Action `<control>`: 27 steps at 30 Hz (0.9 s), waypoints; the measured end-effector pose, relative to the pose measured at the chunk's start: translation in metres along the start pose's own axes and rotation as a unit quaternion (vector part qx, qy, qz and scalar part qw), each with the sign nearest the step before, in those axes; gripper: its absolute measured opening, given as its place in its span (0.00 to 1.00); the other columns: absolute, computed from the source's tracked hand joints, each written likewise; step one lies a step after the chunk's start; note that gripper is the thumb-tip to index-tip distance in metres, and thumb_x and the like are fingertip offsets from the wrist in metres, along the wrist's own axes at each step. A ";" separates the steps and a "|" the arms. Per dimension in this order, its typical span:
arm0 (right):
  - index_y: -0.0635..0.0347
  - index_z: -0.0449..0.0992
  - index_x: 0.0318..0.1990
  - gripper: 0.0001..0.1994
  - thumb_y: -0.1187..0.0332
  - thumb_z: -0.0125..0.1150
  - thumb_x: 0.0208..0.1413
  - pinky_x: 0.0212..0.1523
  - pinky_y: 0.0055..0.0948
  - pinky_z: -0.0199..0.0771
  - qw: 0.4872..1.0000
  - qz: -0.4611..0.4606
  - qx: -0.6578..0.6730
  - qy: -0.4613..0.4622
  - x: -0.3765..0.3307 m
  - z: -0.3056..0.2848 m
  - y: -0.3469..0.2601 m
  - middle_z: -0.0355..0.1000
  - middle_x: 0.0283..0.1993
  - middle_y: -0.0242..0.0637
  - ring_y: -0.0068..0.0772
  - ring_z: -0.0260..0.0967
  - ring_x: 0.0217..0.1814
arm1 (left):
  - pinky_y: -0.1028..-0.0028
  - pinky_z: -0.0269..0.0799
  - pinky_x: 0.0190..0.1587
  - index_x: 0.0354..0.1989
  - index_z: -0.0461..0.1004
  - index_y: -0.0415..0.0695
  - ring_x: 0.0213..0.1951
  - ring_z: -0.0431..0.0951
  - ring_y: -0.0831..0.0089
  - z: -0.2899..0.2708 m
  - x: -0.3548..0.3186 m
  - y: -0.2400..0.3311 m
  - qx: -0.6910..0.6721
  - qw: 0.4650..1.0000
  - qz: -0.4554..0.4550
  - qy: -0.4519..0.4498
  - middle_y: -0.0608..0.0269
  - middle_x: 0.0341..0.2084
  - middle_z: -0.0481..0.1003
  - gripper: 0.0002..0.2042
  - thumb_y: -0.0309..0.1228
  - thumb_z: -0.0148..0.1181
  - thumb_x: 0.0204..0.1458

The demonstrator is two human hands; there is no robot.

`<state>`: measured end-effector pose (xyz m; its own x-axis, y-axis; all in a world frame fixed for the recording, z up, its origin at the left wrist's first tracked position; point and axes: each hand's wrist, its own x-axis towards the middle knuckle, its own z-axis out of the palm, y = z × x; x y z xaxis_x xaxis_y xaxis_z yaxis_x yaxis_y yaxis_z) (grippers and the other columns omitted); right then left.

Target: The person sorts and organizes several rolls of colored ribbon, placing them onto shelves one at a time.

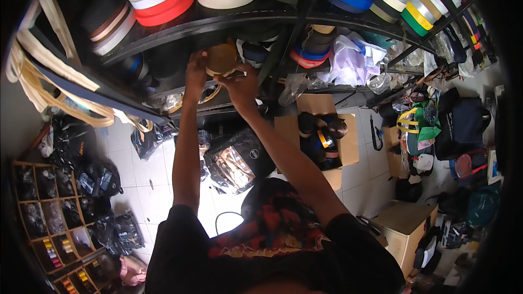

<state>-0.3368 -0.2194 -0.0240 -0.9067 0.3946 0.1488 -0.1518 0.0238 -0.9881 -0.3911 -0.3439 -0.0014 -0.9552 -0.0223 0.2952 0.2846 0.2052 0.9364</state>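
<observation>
Both of my arms reach up to a dark shelf, where a tan-brown roll of webbing (222, 59) is held between my hands. My left hand (196, 71) is closed on the roll's left side. At its lower right edge, my right hand (239, 85) has thumb and fingers closed on the roll. A narrow tan strip (210, 97) curves down below the roll, between my wrists. Dark rolls (166, 64) sit in shadow to the left of my left hand, and a bundled dark and white item (255, 53) lies just beyond my right hand.
Overhead, the shelf (229, 20) carries several webbing rolls, including a red roll (165, 10). Cream straps (60, 84) hang at left. On the floor are a black bag (248, 155) and an open carton of rolls (348, 147). A wooden rack (48, 201) stands lower left.
</observation>
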 end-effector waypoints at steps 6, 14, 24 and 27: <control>0.62 0.66 0.45 0.30 0.65 0.78 0.35 0.50 0.38 0.67 0.984 -0.030 -0.121 0.128 0.007 0.035 0.002 0.65 0.47 0.43 0.45 0.67 0.50 | 0.55 0.70 0.40 0.42 0.74 0.38 0.38 0.75 0.41 0.024 0.039 -0.027 0.158 0.986 0.040 0.031 0.39 0.32 0.75 0.21 0.44 0.41 0.64; 0.61 0.66 0.48 0.22 0.67 0.69 0.49 0.52 0.40 0.65 0.982 0.004 -0.167 0.087 0.017 0.035 0.009 0.64 0.51 0.45 0.49 0.65 0.54 | 0.53 0.71 0.41 0.35 0.77 0.40 0.34 0.76 0.43 0.036 0.063 -0.077 0.234 0.965 0.101 0.069 0.44 0.28 0.77 0.22 0.44 0.39 0.65; 0.59 0.67 0.46 0.20 0.65 0.68 0.49 0.47 0.44 0.69 0.977 0.010 -0.207 0.059 0.020 0.028 0.001 0.68 0.48 0.45 0.50 0.69 0.50 | 0.69 0.74 0.40 0.38 0.78 0.36 0.36 0.81 0.66 0.028 0.060 -0.087 0.013 0.995 0.062 0.076 0.50 0.32 0.80 0.11 0.31 0.54 0.56; 0.59 0.67 0.46 0.20 0.64 0.68 0.49 0.45 0.45 0.70 0.971 0.029 -0.235 0.037 0.018 0.032 -0.003 0.69 0.47 0.44 0.51 0.70 0.48 | 0.72 0.73 0.41 0.41 0.78 0.36 0.37 0.80 0.72 0.025 0.060 -0.086 0.014 0.997 0.040 0.071 0.52 0.35 0.81 0.11 0.29 0.55 0.55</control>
<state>-0.3654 -0.2419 -0.0170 -0.8748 0.4725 0.1073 0.1098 0.4089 -0.9059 -0.4746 -0.3387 -0.0688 -0.9081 -0.1430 0.3935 0.3542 0.2389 0.9041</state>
